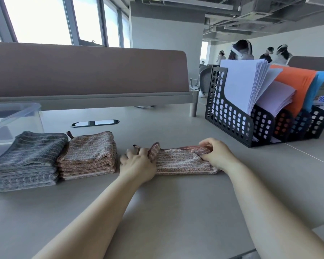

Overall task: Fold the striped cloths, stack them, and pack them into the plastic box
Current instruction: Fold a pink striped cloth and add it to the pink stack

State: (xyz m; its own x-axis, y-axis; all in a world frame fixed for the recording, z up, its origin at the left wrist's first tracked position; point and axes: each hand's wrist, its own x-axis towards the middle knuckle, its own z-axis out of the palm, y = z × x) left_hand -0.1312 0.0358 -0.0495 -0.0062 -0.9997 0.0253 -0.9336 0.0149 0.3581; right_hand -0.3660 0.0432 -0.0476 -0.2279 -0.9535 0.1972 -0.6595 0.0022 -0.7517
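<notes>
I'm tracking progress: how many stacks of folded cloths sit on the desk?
2. A grey striped cloth stack lies far left, by the clear plastic box; a pinkish-tan striped cloth stack sits just right of it. The left hand and right hand hold a loose pinkish cloth.

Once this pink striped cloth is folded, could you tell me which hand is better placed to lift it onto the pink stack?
Probably the left hand: it grips the end of the pink striped cloth nearest the folded pink stack; the right hand holds the far end.
</notes>
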